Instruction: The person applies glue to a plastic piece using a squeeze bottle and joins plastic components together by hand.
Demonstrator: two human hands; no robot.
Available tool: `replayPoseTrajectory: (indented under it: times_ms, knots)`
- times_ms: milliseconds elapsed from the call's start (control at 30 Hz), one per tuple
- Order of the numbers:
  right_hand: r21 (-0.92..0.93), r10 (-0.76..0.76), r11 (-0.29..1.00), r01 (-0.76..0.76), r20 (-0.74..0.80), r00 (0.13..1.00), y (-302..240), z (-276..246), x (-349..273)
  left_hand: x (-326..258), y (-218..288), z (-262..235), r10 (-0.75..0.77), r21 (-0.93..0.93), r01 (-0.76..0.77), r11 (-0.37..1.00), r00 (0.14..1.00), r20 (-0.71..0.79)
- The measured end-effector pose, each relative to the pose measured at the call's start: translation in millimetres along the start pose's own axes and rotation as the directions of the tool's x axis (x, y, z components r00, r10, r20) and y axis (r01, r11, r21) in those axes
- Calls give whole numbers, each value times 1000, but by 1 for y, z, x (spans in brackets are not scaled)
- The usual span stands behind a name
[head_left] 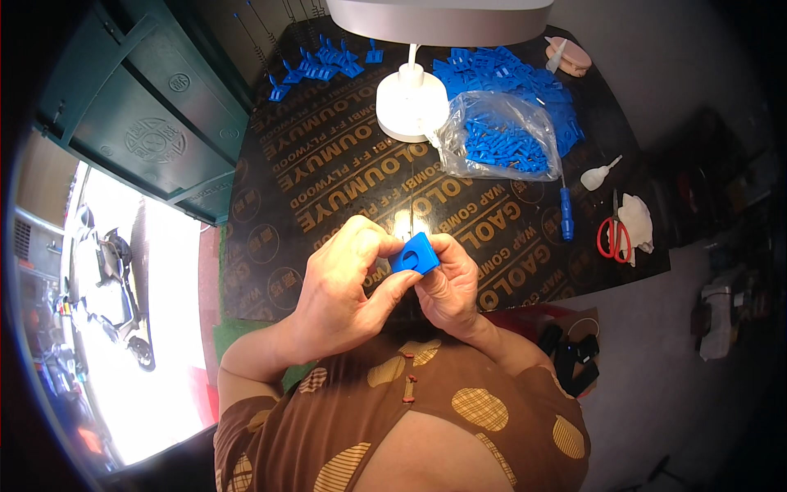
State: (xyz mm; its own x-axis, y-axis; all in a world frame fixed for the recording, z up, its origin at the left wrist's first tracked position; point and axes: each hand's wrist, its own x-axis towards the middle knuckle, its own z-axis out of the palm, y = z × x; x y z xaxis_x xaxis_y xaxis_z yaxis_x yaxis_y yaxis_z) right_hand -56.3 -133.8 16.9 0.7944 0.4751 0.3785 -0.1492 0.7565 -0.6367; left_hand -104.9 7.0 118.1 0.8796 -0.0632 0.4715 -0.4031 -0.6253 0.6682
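Observation:
A small blue plastic piece (416, 255) with a round opening is held up between my two hands, above the near part of the table. My left hand (348, 275) pinches its left side and lower edge with thumb and fingers. On the other side my right hand (449, 287) grips it, the fingers curled behind and the thumb below. A thin dark rod (411, 215) rises just beyond the piece; whether it is joined to it I cannot tell.
A white lamp base (412, 102) stands mid-table. Beside it lie a clear bag (500, 139) of small blue parts and a pile of blue plates (508, 74). Rightward are a blue-handled screwdriver (566, 215), white squeeze bottle (601, 175) and red-handled scissors (611, 239). Blue pieces with rods (328, 59) occupy the far left.

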Motion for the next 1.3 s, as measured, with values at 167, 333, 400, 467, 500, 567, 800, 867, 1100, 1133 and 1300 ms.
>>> replayPoseTrajectory:
  times_ms: [167,333,400,467,500,567,800,867,1100,1133,1300]
  knots:
    - [46,39,998,-38,-36,999,0,-1,2,3,0,0,-14,-2,14,1000,1000,11]
    - [219,116,969,-116,14,993,0,-2,6,2,-6,-2,-31,-83,28,996,999,-39]
    - [253,133,958,-134,22,991,-1,-1,7,2,-6,-2,-48,-79,46,996,998,-33]
    - [269,151,951,-152,26,988,-2,-3,7,1,-5,-2,-66,-75,63,995,997,-27]
    - [284,168,944,-170,31,985,-2,-4,8,1,-4,-3,-88,-83,86,993,996,-25]
    - [321,182,928,-186,44,982,0,-7,8,1,-5,-3,-110,-90,107,990,994,-25]
    - [452,209,849,-274,188,960,-2,-13,14,2,-9,-3,-65,-73,62,995,997,-42]
    - [435,221,856,-279,180,958,-7,-11,15,3,-12,-2,-73,-83,69,994,996,-46]
    - [338,259,883,-326,231,938,-27,-20,27,19,-27,0,-105,-39,105,994,994,-10]
    - [323,262,886,-331,239,935,-32,-19,31,23,-32,2,-79,-12,79,997,997,-10]
    - [181,325,913,-366,218,920,-50,-15,55,42,-58,8,-82,-65,76,995,993,-87]
